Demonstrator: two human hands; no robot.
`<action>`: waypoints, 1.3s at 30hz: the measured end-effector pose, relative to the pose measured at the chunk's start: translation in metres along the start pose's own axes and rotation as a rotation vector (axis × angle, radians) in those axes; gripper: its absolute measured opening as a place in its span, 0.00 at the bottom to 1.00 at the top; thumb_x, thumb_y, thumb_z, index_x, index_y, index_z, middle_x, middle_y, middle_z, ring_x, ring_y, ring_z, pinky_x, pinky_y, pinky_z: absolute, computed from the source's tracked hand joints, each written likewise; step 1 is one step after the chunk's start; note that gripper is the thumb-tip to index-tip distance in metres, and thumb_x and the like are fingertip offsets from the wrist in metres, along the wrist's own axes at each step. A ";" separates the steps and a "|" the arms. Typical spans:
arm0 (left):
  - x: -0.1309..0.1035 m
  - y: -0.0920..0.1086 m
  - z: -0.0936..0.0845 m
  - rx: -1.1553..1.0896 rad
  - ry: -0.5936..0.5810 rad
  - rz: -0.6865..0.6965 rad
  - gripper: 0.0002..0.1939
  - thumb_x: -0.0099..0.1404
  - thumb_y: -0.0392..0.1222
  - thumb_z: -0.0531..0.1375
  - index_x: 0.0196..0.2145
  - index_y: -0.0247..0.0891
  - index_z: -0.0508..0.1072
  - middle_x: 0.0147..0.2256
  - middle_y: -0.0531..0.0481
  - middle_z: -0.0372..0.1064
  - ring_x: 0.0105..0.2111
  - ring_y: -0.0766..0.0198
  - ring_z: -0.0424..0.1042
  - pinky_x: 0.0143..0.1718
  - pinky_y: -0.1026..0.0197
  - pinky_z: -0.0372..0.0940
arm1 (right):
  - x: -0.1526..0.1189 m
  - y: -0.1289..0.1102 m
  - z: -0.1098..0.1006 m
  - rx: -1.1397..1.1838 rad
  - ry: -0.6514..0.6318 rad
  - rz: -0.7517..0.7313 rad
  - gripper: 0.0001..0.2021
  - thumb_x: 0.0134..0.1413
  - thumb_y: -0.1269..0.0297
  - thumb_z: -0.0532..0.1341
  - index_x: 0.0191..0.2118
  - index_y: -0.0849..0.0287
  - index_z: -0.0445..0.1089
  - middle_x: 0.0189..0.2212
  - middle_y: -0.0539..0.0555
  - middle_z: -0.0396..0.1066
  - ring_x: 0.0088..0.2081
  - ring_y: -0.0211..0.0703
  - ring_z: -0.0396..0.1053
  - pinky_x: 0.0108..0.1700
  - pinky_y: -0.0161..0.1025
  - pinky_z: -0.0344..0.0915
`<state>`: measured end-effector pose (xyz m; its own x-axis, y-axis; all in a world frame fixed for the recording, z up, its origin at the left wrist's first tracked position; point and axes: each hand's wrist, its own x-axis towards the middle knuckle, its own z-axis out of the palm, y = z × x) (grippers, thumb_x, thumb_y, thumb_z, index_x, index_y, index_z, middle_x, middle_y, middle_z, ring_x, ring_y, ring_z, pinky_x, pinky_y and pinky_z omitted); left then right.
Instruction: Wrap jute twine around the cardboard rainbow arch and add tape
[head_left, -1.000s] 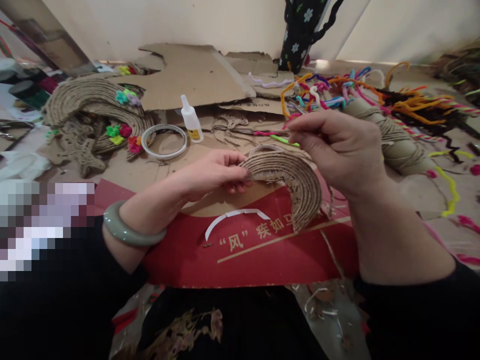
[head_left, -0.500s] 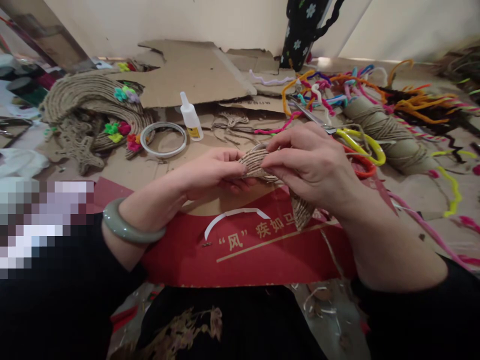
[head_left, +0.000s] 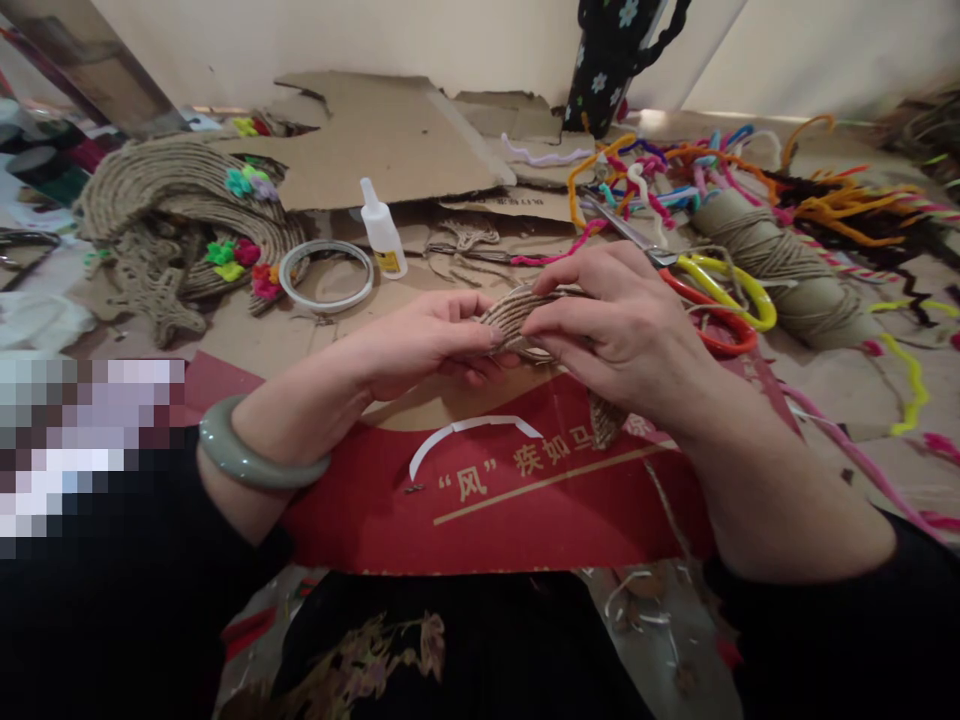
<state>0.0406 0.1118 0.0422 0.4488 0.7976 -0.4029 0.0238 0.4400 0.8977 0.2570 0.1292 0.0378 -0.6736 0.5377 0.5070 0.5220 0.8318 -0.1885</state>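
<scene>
Between both hands is a curved band of coiled brown twine [head_left: 510, 318], held above the cardboard. My left hand [head_left: 431, 340] is closed on its left end, thumb on top and fingers beneath. With thumb and fingertips, my right hand [head_left: 615, 325] pinches the band farther along. A tapered twine end [head_left: 606, 420] hangs below my right palm; the stretch behind the palm is hidden. Just beyond my left hand stand a white glue bottle [head_left: 384, 235] and a roll of tape [head_left: 326, 277]. Scissors with red and yellow handles [head_left: 724, 300] lie right of my right hand.
A red printed card sheet [head_left: 480, 520] bearing a curved white strip [head_left: 472, 425] lies in front of me. Twine pieces with small flowers [head_left: 180, 190] are at left, torn cardboard [head_left: 397, 140] behind. Pipe cleaners [head_left: 660, 175] and a twine spool [head_left: 772, 260] fill the right.
Both hands stay on the twine band with nearly the same grip. The hanging twine end has shifted slightly up and right. The view has tilted a little.
</scene>
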 end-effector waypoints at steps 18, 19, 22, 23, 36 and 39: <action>-0.002 0.003 0.005 0.016 0.000 -0.030 0.10 0.57 0.33 0.65 0.36 0.36 0.68 0.29 0.50 0.77 0.28 0.68 0.76 0.29 0.68 0.69 | 0.000 -0.003 0.003 -0.019 -0.003 -0.011 0.10 0.64 0.63 0.58 0.36 0.52 0.78 0.44 0.55 0.74 0.48 0.52 0.68 0.50 0.52 0.64; -0.002 0.002 0.005 0.020 -0.008 -0.033 0.10 0.57 0.33 0.65 0.36 0.36 0.68 0.29 0.50 0.77 0.28 0.68 0.76 0.29 0.68 0.69 | 0.000 -0.004 0.004 -0.021 -0.006 -0.017 0.11 0.65 0.63 0.58 0.36 0.52 0.78 0.44 0.55 0.74 0.48 0.52 0.67 0.51 0.52 0.64; -0.002 0.002 0.005 0.020 -0.010 -0.038 0.12 0.56 0.32 0.65 0.36 0.36 0.67 0.29 0.51 0.76 0.27 0.67 0.76 0.29 0.68 0.69 | 0.000 -0.005 0.003 -0.038 0.006 -0.038 0.11 0.65 0.63 0.57 0.36 0.53 0.77 0.44 0.55 0.75 0.47 0.51 0.67 0.50 0.51 0.64; -0.002 0.002 0.006 0.015 -0.008 -0.037 0.12 0.56 0.31 0.65 0.36 0.37 0.67 0.28 0.51 0.76 0.27 0.67 0.76 0.29 0.68 0.69 | 0.000 -0.005 0.003 -0.045 0.006 -0.048 0.11 0.66 0.63 0.57 0.36 0.54 0.77 0.44 0.56 0.75 0.47 0.51 0.67 0.50 0.50 0.64; -0.002 0.001 0.011 0.024 -0.007 -0.018 0.13 0.57 0.29 0.62 0.36 0.38 0.63 0.27 0.53 0.74 0.26 0.68 0.75 0.28 0.68 0.67 | -0.001 -0.005 0.005 -0.070 -0.011 -0.060 0.11 0.65 0.65 0.57 0.35 0.55 0.77 0.44 0.57 0.75 0.46 0.50 0.66 0.48 0.49 0.63; -0.002 0.001 0.013 0.037 0.028 -0.022 0.12 0.57 0.27 0.60 0.36 0.38 0.63 0.26 0.53 0.74 0.25 0.69 0.75 0.27 0.68 0.67 | -0.001 -0.005 0.005 -0.088 0.006 -0.083 0.10 0.64 0.65 0.59 0.34 0.55 0.77 0.43 0.57 0.75 0.45 0.50 0.67 0.46 0.49 0.64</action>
<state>0.0517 0.1054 0.0460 0.4226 0.7994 -0.4270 0.0665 0.4426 0.8943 0.2520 0.1255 0.0341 -0.7135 0.4665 0.5228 0.5085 0.8581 -0.0717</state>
